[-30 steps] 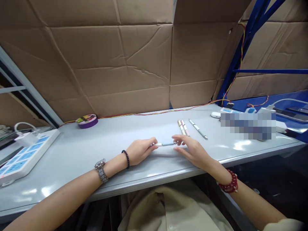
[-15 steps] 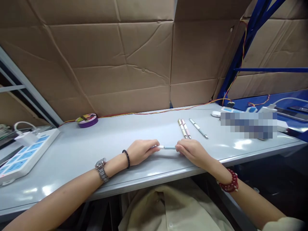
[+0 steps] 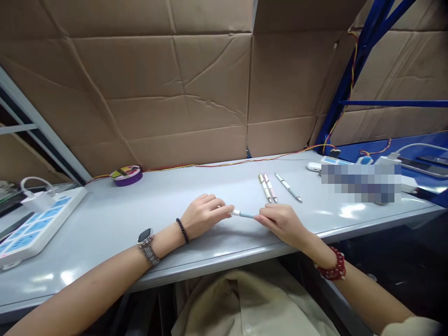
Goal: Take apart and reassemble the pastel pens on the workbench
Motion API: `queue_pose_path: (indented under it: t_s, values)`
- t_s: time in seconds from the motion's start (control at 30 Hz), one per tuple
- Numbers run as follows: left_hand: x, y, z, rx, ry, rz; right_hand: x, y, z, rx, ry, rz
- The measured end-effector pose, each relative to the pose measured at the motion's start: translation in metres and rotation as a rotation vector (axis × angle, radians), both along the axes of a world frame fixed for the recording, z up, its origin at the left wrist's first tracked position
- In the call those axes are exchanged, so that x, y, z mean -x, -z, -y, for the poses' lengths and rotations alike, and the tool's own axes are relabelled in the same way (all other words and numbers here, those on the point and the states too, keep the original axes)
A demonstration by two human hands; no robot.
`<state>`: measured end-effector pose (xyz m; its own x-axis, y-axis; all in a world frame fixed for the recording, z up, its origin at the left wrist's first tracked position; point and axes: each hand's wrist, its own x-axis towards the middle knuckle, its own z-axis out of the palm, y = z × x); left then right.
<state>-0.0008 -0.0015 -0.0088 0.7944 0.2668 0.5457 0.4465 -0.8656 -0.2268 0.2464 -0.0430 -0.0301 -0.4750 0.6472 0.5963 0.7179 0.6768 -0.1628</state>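
Note:
A white and light blue pen (image 3: 247,215) spans the gap between my two hands, just above the near part of the grey table. My left hand (image 3: 206,215) is closed on its white end, thumb and index finger pinching it. The blue end sits in the curled fingers of my right hand (image 3: 282,222), and its tip is hidden there. Beyond my right hand lie a yellowish pen (image 3: 265,188) and a pink pen (image 3: 270,187), side by side. A white and grey-green pen (image 3: 289,187) lies slanted to their right.
A purple roll of tape (image 3: 126,176) stands at the back left. White power strips (image 3: 44,224) flank the table, with a white mouse (image 3: 314,166) at the right. Thin red and yellow wires (image 3: 196,165) run along the cardboard wall (image 3: 157,112). The table's front edge (image 3: 224,261) is close to my body.
My left hand has rolled over and risen slightly, its fingers lifting over the pen. The pen now tilts a little, its white end higher. The right hand has barely shifted.

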Motion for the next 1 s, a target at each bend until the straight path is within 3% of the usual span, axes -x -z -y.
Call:
queue_pose_path:
  t_s: [0.13, 0.23, 0.33, 0.43, 0.53, 0.6, 0.7, 0.8, 1.0]
  values:
    - [-0.001, -0.001, 0.003, -0.103, 0.017, 0.074, -0.002, -0.001, 0.003, -0.18, 0.159, -0.16]
    - [-0.001, 0.0, 0.002, -0.06, 0.014, 0.045, -0.002, 0.001, 0.001, -0.197, 0.301, -0.101]
    - [-0.001, 0.001, 0.002, -0.006, 0.013, -0.004, 0.001, 0.004, -0.003, -0.075, 0.405, 0.059]
    - [-0.001, 0.001, 0.002, 0.049, -0.014, -0.066, 0.0, 0.002, -0.006, 0.044, 0.406, 0.118]
    - [-0.002, 0.001, 0.001, 0.107, -0.042, -0.128, -0.015, -0.005, -0.014, 0.008, 0.469, 0.078]
    - [-0.002, 0.001, 0.0, 0.157, -0.042, -0.184, -0.033, -0.013, -0.026, 0.012, 0.609, 0.096]
    - [-0.001, 0.003, -0.004, 0.232, -0.025, -0.246, -0.055, -0.025, -0.051, 0.327, 0.773, 0.174]
    - [-0.001, 0.004, -0.006, 0.267, -0.013, -0.253, -0.056, -0.031, -0.07, 0.508, 0.648, 0.252]
    - [-0.001, 0.005, -0.007, 0.276, -0.027, -0.211, 0.0, -0.012, -0.071, 0.355, 0.282, 0.282]
